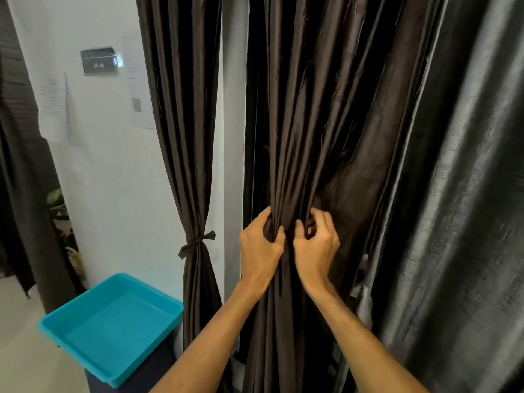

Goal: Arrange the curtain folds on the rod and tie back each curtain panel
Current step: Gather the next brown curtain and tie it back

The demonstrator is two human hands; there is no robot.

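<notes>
Against the white wall (113,180), left hand (259,251) and right hand (316,249) both clutch the dark brown satin curtain panel (312,123), bunching its folds between them.

Hands (259,249) (317,248) around bunched curtain panel (309,123)

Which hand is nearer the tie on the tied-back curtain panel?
Left. The left hand grips the middle panel just right of the tie; the right hand grips it farther right.
</notes>
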